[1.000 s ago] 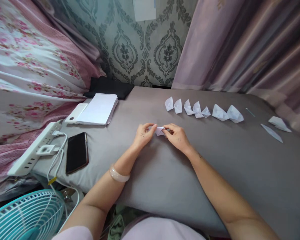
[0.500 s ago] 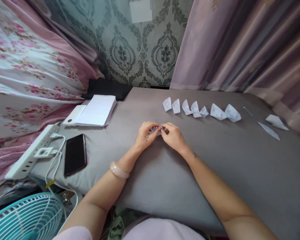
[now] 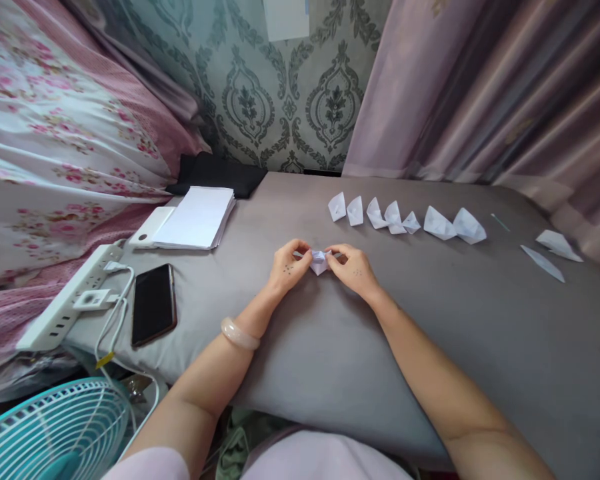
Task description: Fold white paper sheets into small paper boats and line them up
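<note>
A small folded white paper boat (image 3: 319, 263) is pinched at both ends, low over the grey cloth surface (image 3: 360, 360). My left hand (image 3: 289, 265) grips its left end between thumb and fingers. The right end sits in the pinch of my right hand (image 3: 351, 267). Its pointed lower side faces me, and the folds along the top show between the hands. Beyond the hands, several finished paper boats (image 3: 393, 218) stand in a row, smaller ones at the left and two larger ones (image 3: 469, 227) at the right.
At the left lie a stack of white paper (image 3: 195, 217), a black phone (image 3: 153, 305) and a power strip (image 3: 73, 300) with cables. A teal fan (image 3: 55, 430) stands below the edge. Folded paper pieces (image 3: 559, 245) and a thin green stick (image 3: 501, 222) lie far right.
My hands have moved slightly apart, uncovering the middle of the paper boat, which they mostly hid before. The whole view has shifted a little.
</note>
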A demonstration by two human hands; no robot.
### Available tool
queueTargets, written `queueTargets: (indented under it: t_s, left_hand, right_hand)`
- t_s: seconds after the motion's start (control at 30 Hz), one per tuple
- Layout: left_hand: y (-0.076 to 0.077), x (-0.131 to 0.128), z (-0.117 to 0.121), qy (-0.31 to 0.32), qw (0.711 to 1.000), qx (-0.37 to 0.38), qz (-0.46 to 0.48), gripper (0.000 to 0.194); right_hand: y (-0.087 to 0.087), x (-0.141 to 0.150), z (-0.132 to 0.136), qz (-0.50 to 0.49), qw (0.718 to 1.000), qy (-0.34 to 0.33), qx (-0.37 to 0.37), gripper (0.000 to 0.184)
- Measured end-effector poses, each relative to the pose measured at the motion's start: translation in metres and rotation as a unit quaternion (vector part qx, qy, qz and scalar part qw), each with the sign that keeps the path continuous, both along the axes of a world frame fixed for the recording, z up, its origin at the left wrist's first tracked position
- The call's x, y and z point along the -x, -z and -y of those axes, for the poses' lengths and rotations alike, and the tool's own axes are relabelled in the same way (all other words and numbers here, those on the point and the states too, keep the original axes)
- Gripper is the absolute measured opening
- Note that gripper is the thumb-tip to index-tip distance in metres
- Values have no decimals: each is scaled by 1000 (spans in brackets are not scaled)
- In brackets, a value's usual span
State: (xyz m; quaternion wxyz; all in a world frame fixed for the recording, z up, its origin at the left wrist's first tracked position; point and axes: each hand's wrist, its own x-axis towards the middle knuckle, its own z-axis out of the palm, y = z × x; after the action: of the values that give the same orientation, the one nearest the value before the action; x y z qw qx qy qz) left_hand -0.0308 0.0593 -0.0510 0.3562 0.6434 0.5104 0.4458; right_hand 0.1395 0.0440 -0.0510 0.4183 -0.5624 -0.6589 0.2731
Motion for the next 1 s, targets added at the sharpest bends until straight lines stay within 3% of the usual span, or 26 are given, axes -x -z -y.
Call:
queueTargets:
  t_s: [0.13,0.3,0.47,0.63,0.8,0.9,1.0]
  left_hand:
    - [1,3,-3,0,1000,-1,2,24]
    - [-1,7,-3,65,990,-46,-114,28]
    - [-5,23,-5,154,966,-68,-195,20]
    - [-5,34,-9,196,950,-104,-221,17]
    - [-3,34,-12,177,976,-30,-121,12]
    - [-3,35,-12,175,983,49,-10,18]
    - [-4,35,-10,210,965,120,105,22]
  right_hand:
    - [6,-7,-3,-62,995,0,75,19]
    - [9,-14,-6,-93,992,-4,84,28]
    - [0,-22,-4,53,997,-58,0,26]
    - [-16,-31,4,191,975,-108,-38,34]
    - [-20,-36,3,229,967,-111,-17,9]
    - [-19,-39,-1,193,976,-99,-5,16]
    - [-17,-41,-3,123,989,-77,39,21]
